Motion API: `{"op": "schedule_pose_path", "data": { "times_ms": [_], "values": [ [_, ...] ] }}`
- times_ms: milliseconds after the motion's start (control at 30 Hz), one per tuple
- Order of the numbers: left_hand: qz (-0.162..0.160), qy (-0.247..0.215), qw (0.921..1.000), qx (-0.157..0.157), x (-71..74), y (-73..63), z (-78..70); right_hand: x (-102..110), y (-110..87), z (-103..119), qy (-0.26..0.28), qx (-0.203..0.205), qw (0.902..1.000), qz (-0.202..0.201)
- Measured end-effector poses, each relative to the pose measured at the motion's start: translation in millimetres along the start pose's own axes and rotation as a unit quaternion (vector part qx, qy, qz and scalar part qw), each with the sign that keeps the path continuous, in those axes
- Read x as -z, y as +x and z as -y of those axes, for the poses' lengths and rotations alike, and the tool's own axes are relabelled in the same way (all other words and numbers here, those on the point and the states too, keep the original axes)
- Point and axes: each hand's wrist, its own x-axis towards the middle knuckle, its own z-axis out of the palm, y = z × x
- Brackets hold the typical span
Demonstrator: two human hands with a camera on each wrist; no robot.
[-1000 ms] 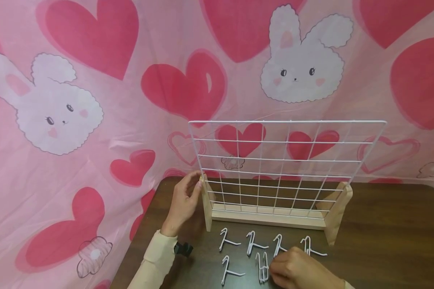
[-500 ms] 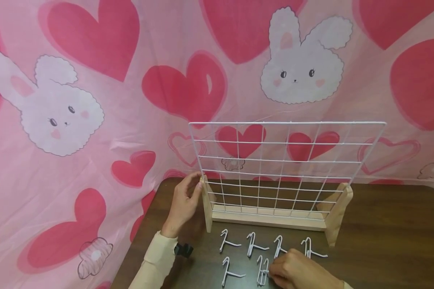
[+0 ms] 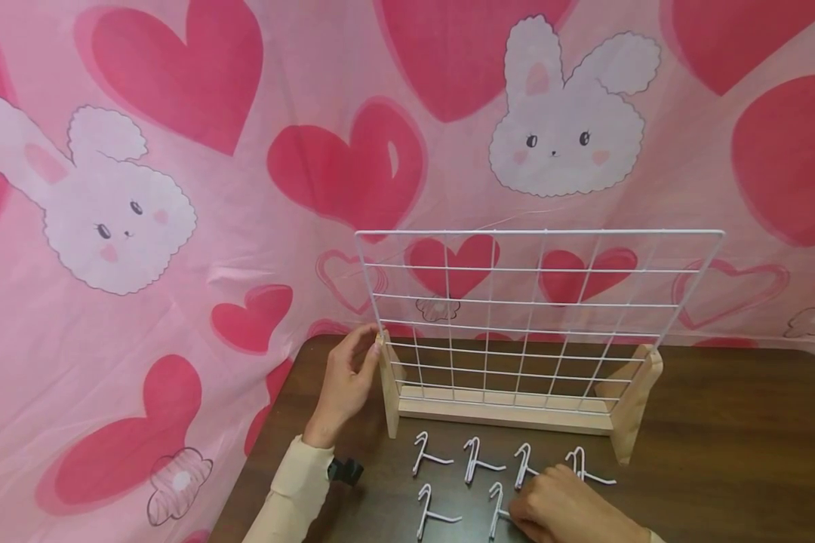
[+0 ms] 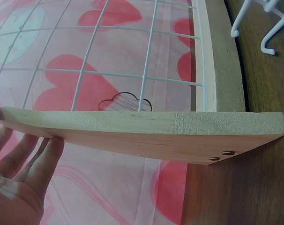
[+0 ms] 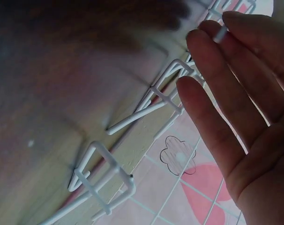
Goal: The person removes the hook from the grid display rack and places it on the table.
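Note:
My left hand (image 3: pixel 342 381) grips the upper edge of the wooden side panel (image 4: pixel 132 129) of a white wire grid rack (image 3: pixel 536 304), thumb on one face and fingers on the other in the left wrist view. Low in the head view, my right hand (image 3: pixel 570 505) pinches the prong tip of a white wire hook (image 3: pixel 496 511) that is on the table. The tip (image 5: pixel 220 34) shows between thumb and fingers in the right wrist view. A similar hook (image 3: pixel 431 514) lies to its left. More such hooks (image 3: pixel 477 461) form a row behind, in front of the rack.
The rack's wooden base bar (image 3: pixel 502 409) joins its two side panels, the right one (image 3: pixel 637 403) standing near the rightmost hook (image 3: pixel 580 466). A dark wood table (image 3: pixel 733 422) carries everything. Behind hangs a pink cloth (image 3: pixel 462 181) with hearts and rabbits.
The hook at my right hand has turned from showing its two wires apart to nearly side-on, like the others. My left hand stays on the side panel.

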Motion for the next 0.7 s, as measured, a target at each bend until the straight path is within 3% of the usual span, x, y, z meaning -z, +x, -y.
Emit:
{"op": "schedule_pose_path", "data": {
  "times_ms": [200, 400, 700],
  "values": [
    [0.0, 0.0, 1.0, 0.002, 0.2, -0.2, 0.8, -1.1, -1.5, -0.1, -0.026, -0.003, 0.9996, 0.008],
    [0.0, 0.003, 1.0, -0.002, 0.4, -0.2, -0.1, 1.5, -0.3, 1.7, -0.008, -0.017, 0.9991, 0.038],
    [0.002, -0.004, 1.0, 0.001, -0.4, -0.2, -0.6, -3.9, 0.6, 1.6, -0.031, 0.0, 0.9988, 0.039]
  ]
}}
